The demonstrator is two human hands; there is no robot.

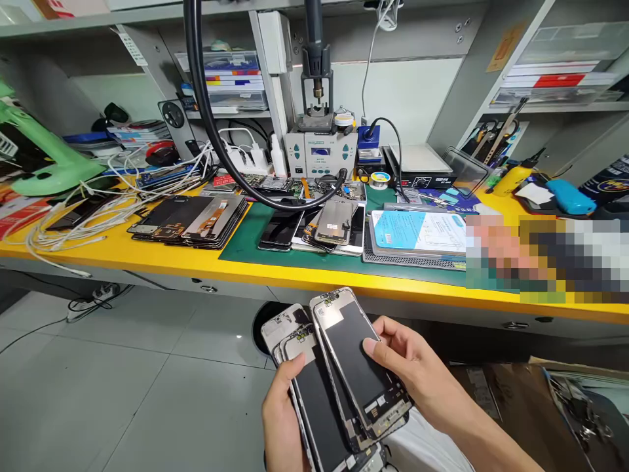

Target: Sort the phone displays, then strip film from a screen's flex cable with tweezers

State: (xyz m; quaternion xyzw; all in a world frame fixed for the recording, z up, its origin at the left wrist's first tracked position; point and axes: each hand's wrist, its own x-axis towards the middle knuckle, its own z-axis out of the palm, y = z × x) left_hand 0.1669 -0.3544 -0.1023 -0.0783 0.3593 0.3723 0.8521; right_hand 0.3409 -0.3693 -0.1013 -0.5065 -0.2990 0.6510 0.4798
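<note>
Several phone screens with their backs up are fanned out between my hands, in front of the bench edge. My left hand is closed round the lower left screens, its thumb lying across the top one. The upper right phone screen, black with a metal frame and a flex strip at the bottom, is gripped by my right hand, thumb on its back and fingers behind. It overlaps the others. How many lie beneath is partly hidden.
A yellow bench carries stacked screens, phones on a green mat, packaged sheets, tangled white cables and a soldering station. A black hose hangs in front. Below stands a cardboard box; a bin sits underneath.
</note>
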